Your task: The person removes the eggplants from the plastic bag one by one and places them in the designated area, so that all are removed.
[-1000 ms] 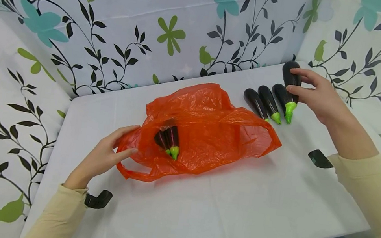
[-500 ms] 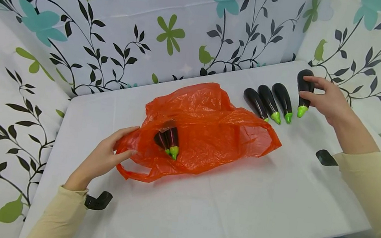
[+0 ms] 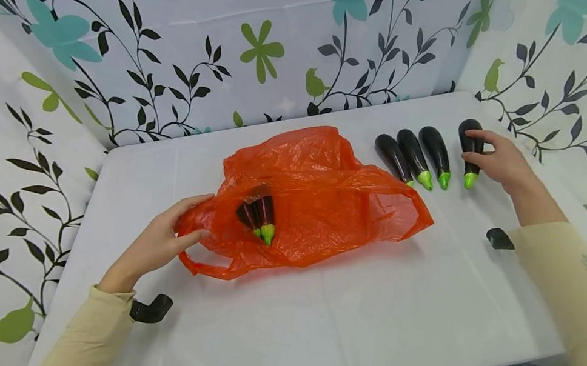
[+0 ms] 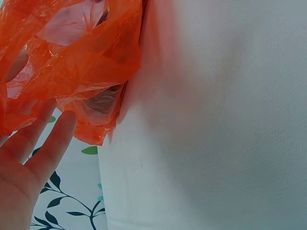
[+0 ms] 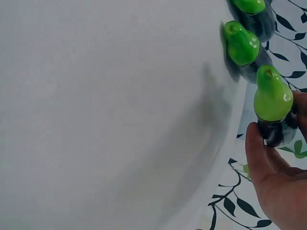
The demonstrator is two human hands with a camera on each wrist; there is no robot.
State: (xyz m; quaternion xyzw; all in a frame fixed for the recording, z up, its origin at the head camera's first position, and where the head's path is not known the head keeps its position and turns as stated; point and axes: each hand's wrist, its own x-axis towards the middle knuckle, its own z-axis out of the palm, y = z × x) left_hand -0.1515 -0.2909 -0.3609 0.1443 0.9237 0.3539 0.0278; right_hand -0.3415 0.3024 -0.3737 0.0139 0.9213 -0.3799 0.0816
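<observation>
My right hand (image 3: 505, 162) grips a dark eggplant (image 3: 469, 137) between thumb and fingers at the right end of a row. Its bright green stem end (image 5: 273, 98) points toward the right wrist camera. Several other eggplants lie side by side to its left, among them one (image 3: 434, 148) closest to it. An orange plastic bag (image 3: 316, 222) lies in the middle of the table, its mouth to the left. My left hand (image 3: 156, 242) is at that mouth, its fingers (image 4: 55, 139) extended against the film. Two eggplants (image 3: 266, 213) show at the bag, partly hidden.
The table has a white cloth (image 3: 319, 333). Floral curtains (image 3: 192, 24) hang behind and on both sides of it. A bag handle loop (image 3: 211, 270) lies toward the front left. Black wrist cameras (image 3: 151, 308) stick out from both sleeves.
My right hand has moved right and then slightly toward me with its eggplant, from above the row to its right end. The left hand and bag look the same.
</observation>
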